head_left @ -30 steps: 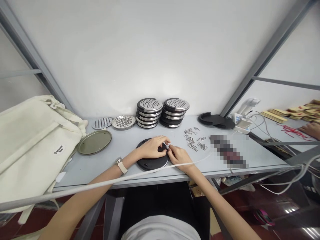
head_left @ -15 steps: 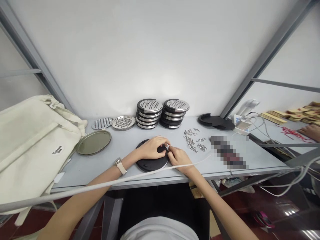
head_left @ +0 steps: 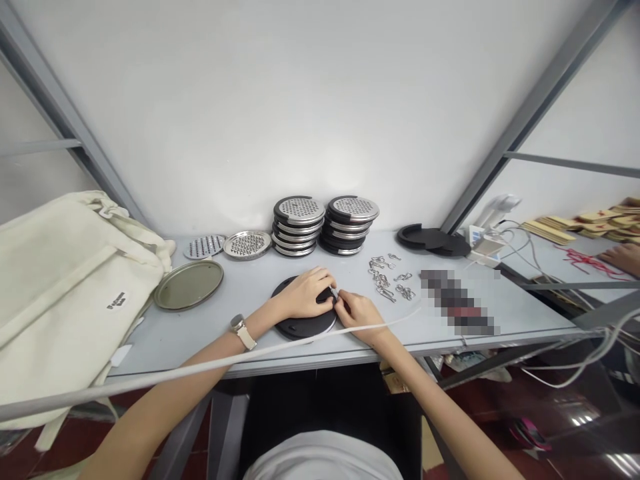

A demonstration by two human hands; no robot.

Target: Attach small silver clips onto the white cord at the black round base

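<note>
A black round disc [head_left: 305, 327] with a silver rim lies near the table's front edge. My left hand [head_left: 309, 293] rests over its upper part, fingers curled toward the disc's right edge. My right hand [head_left: 357, 317] is at that right edge, thumb and fingers pinched on a small metal piece [head_left: 335, 292], mostly hidden between the hands. Several metal clips [head_left: 383, 279] lie loose to the right. Behind stand two stacks of round graters, a left stack [head_left: 299, 225] and a right stack [head_left: 350, 225], with black edging.
A cream bag [head_left: 60, 287] fills the left side, beside a greenish round plate [head_left: 189, 285] and two loose grater discs [head_left: 247, 245]. Black rings [head_left: 425, 237] and a power strip [head_left: 485, 247] are at right. A white cable [head_left: 200, 369] crosses in front. Another person's hand [head_left: 623, 259] shows far right.
My left fingers have shifted slightly at the disc's right edge, and my right fingers have closed in a little. The view has moved slightly.
</note>
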